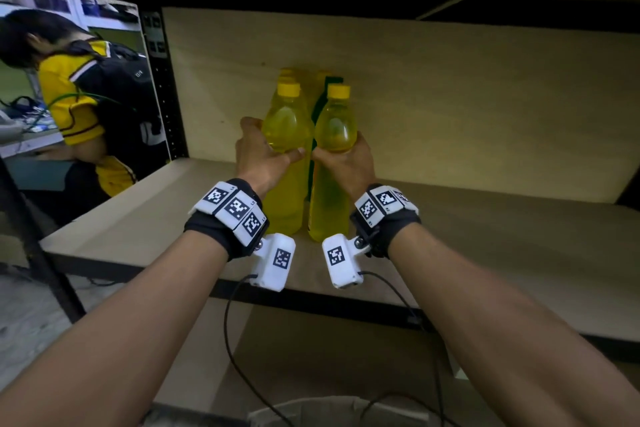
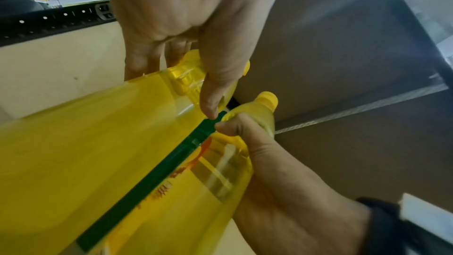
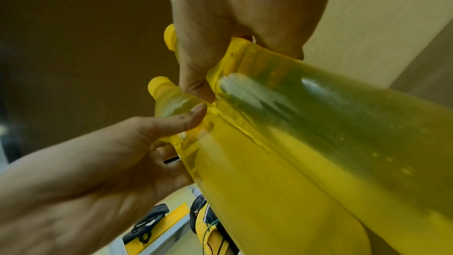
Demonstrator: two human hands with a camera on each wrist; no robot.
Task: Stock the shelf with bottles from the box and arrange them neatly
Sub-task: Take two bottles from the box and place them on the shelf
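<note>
Two yellow-capped bottles of yellow liquid stand side by side near the front of the wooden shelf board point(image 1: 485, 218). My left hand point(image 1: 259, 156) grips the left bottle point(image 1: 285, 121) round its shoulder. My right hand point(image 1: 346, 163) grips the right bottle point(image 1: 336, 128) the same way. Both thumbs nearly meet between the bottles. Two more bottles point(image 1: 322, 76) stand right behind them, mostly hidden. In the left wrist view the left hand point(image 2: 196, 46) wraps the left bottle point(image 2: 98, 133). In the right wrist view the right hand point(image 3: 232, 36) wraps the right bottle point(image 3: 331, 113).
The shelf's black upright post point(image 1: 162, 80) stands at the left, and an upper shelf hangs low overhead. A person in a yellow shirt point(image 1: 79, 107) bends over beyond the post. A box rim point(image 1: 311, 407) shows below, under the shelf edge. Bare board lies on both sides of the bottles.
</note>
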